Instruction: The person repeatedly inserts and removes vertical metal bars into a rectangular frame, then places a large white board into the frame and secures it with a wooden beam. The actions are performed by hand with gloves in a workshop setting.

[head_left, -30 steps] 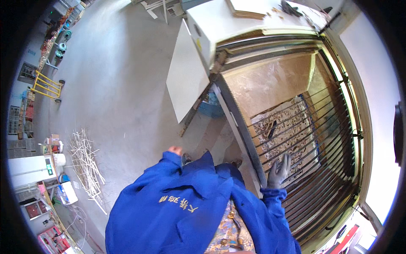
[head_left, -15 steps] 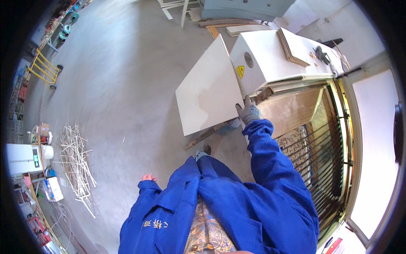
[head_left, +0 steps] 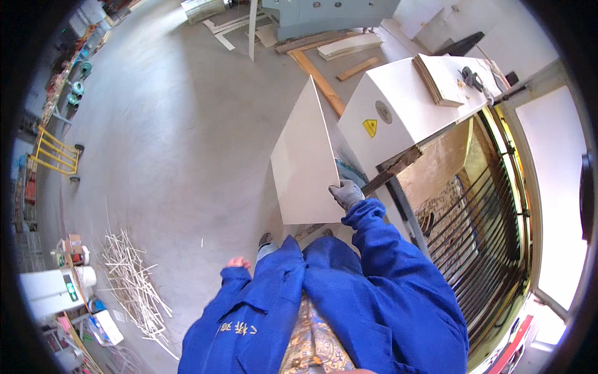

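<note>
A thin off-white board (head_left: 305, 159) stands tilted on edge beside the machine. My right hand (head_left: 347, 194), in a grey glove, is closed round the board's right edge, near its lower corner. My left hand (head_left: 238, 262) is bare and hangs low at my left side. It holds nothing and its fingers look loosely apart, though they are small in view. Close to the right hand is a dark, worn strip (head_left: 392, 169) along the machine's front edge.
A white machine housing (head_left: 398, 93) carries a stack of boards (head_left: 438, 81). Below it lies a bed of dark slats (head_left: 473, 230). Thin white offcuts (head_left: 134, 280) lie heaped on the floor at left, with a yellow trolley (head_left: 56, 153) beyond. A wooden plank (head_left: 317, 81) lies behind the board.
The board has come nearer to me and away from the machine, turned more edge-on, with my right hand still on its edge. The view has shifted; my left hand still hangs low.
</note>
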Demonstrator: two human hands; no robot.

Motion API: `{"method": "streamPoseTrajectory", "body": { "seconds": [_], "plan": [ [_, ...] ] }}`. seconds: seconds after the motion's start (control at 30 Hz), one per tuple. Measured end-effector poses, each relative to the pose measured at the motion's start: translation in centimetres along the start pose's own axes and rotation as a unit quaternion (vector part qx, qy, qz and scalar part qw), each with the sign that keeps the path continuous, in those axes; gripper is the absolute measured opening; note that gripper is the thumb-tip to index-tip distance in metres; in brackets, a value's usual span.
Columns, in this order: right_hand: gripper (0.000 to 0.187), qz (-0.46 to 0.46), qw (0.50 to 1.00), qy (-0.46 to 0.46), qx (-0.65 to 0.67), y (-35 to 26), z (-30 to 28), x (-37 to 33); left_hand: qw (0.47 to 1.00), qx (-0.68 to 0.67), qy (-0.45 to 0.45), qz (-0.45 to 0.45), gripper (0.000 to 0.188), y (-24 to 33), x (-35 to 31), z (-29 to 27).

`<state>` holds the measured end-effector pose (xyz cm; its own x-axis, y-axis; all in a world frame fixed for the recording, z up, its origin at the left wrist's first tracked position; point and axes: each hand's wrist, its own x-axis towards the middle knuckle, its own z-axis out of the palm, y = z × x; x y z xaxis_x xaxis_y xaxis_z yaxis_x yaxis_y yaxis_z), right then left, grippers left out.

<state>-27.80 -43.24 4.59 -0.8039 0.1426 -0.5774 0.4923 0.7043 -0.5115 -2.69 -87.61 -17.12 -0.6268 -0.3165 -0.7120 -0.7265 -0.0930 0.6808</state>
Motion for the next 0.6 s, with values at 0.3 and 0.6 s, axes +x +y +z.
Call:
{"method": "streamPoseTrajectory", "body": {
  "seconds": [0.3, 0.6],
  "plan": [
    [0.029, 0.040, 0.973, 0.111, 0.197, -5.1, -1.0, -20.6, 0.968, 0.026, -0.239, -0.077, 0.035, 17.2, 3.3, 7.3],
    [0.041, 0.070, 0.859, 0.364, 0.355, 2.2, -1.1, -56.0, 0.831, 0.281, -0.417, -0.237, 0.062, 8.9, -8.1, 9.2]
  ]
}}
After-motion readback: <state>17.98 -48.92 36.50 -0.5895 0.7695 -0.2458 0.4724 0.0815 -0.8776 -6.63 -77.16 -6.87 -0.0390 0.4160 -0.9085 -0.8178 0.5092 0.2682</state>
